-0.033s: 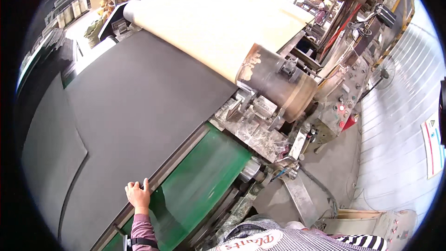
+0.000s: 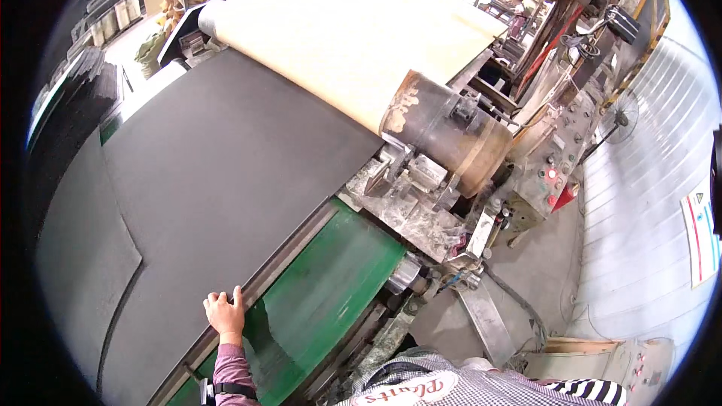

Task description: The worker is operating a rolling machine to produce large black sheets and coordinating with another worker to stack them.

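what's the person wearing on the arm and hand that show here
Only one hand shows, and it is bare: no glove or ring that I can make out. The forearm wears a long pinkish-purple sleeve with a fine pattern, ending at the wrist. A dark band or strap wraps the sleeve lower down. Which hand it is I cannot tell for sure; the other is out of view.

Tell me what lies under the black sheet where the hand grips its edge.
Beneath the black sheet, a metal side rail and a green machine panel show beside the left hand. Whatever carries the sheet further in is covered by the sheet itself. The right hand is out of view.
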`<state>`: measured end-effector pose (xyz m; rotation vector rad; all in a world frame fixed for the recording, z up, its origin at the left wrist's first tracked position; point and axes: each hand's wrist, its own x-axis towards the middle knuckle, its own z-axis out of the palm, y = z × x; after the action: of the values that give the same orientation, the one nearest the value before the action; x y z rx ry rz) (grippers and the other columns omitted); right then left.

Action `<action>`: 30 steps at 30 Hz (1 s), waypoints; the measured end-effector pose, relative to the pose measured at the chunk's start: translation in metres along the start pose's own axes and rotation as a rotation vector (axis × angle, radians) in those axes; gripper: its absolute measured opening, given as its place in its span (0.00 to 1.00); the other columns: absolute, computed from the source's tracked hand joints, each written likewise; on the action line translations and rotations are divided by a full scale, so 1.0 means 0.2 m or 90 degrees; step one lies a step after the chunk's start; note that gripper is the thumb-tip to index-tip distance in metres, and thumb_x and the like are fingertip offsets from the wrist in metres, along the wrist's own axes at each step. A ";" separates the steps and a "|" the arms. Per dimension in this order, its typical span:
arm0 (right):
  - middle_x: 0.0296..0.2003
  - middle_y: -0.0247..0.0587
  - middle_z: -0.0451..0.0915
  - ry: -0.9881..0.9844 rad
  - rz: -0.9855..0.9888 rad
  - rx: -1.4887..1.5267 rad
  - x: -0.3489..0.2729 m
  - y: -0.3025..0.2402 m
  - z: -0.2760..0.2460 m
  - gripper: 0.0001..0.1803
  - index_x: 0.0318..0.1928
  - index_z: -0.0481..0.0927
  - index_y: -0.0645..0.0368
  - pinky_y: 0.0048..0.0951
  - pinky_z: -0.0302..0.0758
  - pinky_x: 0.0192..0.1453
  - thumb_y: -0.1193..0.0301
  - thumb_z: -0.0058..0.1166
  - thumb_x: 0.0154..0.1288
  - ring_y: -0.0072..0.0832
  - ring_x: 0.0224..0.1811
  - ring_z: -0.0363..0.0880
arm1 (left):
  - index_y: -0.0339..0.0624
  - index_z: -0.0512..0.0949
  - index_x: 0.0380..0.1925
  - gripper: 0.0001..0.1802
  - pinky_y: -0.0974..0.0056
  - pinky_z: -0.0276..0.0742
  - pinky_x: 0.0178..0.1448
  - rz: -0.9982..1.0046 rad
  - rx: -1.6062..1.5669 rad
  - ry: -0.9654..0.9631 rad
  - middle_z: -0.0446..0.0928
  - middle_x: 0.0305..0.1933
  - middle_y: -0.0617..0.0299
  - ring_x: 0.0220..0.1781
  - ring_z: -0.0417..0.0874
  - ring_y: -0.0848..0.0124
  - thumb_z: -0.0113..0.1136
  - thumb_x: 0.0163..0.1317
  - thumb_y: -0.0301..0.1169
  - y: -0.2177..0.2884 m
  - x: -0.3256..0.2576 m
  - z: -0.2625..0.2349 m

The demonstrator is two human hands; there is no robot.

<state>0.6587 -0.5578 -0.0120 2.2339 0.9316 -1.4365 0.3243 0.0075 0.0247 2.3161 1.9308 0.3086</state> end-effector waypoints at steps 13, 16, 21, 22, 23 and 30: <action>0.51 0.50 0.81 0.168 0.014 0.067 0.09 -0.02 0.07 0.24 0.54 0.80 0.49 0.45 0.75 0.57 0.59 0.51 0.58 0.48 0.52 0.80 | 0.37 0.74 0.49 0.15 0.42 0.70 0.64 0.444 0.022 -0.020 0.79 0.52 0.46 0.61 0.73 0.39 0.52 0.62 0.29 -0.54 0.01 0.01; 0.45 0.51 0.84 0.165 0.067 0.113 0.09 0.00 0.08 0.21 0.46 0.86 0.51 0.45 0.76 0.56 0.56 0.53 0.54 0.46 0.50 0.82 | 0.39 0.78 0.52 0.20 0.50 0.79 0.52 0.445 0.098 0.084 0.84 0.40 0.47 0.50 0.81 0.44 0.57 0.66 0.40 -0.81 -0.14 -0.23; 0.51 0.47 0.82 0.125 0.133 0.131 0.10 0.05 0.19 0.26 0.52 0.83 0.51 0.46 0.73 0.60 0.50 0.49 0.61 0.47 0.55 0.80 | 0.43 0.87 0.37 0.31 0.52 0.74 0.59 0.122 -0.072 -0.014 0.83 0.42 0.43 0.50 0.82 0.50 0.49 0.64 0.59 -0.70 -0.22 -0.38; 0.51 0.47 0.82 0.150 0.127 0.144 0.10 0.05 0.21 0.26 0.52 0.83 0.51 0.46 0.73 0.60 0.50 0.49 0.61 0.47 0.55 0.80 | 0.44 0.87 0.38 0.32 0.51 0.73 0.61 0.063 -0.061 -0.053 0.83 0.42 0.43 0.51 0.82 0.50 0.48 0.64 0.61 -0.65 -0.20 -0.36; 0.51 0.47 0.82 0.140 0.124 0.142 0.12 0.06 0.21 0.26 0.52 0.83 0.51 0.46 0.73 0.60 0.50 0.49 0.61 0.47 0.55 0.80 | 0.46 0.87 0.38 0.32 0.51 0.72 0.62 0.002 -0.050 -0.093 0.83 0.43 0.44 0.53 0.81 0.50 0.47 0.64 0.62 -0.60 -0.19 -0.35; 0.51 0.47 0.82 0.128 0.113 0.136 0.16 0.03 0.14 0.26 0.51 0.83 0.51 0.46 0.73 0.59 0.50 0.49 0.61 0.47 0.55 0.80 | 0.56 0.87 0.42 0.28 0.47 0.74 0.55 0.089 0.048 -0.070 0.83 0.47 0.57 0.54 0.79 0.48 0.48 0.63 0.62 -0.42 -0.07 -0.15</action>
<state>0.6529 -0.5674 -0.0534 2.5829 0.6406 -1.3027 0.2339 0.0070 0.0356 2.4640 1.7644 0.1198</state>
